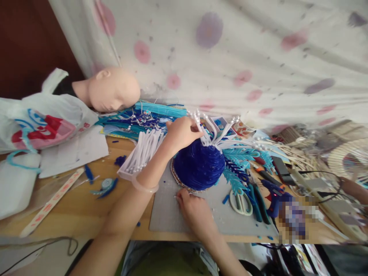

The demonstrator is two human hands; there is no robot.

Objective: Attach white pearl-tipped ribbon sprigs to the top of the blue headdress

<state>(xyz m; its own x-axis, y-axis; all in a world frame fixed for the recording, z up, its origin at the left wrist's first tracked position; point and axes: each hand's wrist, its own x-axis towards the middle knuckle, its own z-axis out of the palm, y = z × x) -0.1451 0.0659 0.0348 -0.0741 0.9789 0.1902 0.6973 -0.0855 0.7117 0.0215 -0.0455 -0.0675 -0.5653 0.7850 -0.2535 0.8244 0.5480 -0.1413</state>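
Observation:
A domed headdress [198, 165] covered in deep-blue cord stands on a grey mat [166, 218], with a beaded band around its lower edge. White stems [211, 128] tipped with pearls fan out from its top. My left hand [182, 132] reaches over the dome, its thumb and fingers closed on one of the pearl-tipped stems. Below the beaded edge, my right hand [198, 211] rests low by the mat with its fingers pinched together. Whatever may be between those fingertips is too small to make out. Turquoise leaf-shaped pieces [234, 180] spread from the headdress's right side.
Left of the headdress is a box of white stems [146, 153]. Scissors [241, 203], pliers [258, 203] and a blue glue gun [273, 195] lie to the right. A mannequin head [113, 88] lies behind, near a plastic bag [43, 122]. A patterned curtain [184, 50] hangs at the back.

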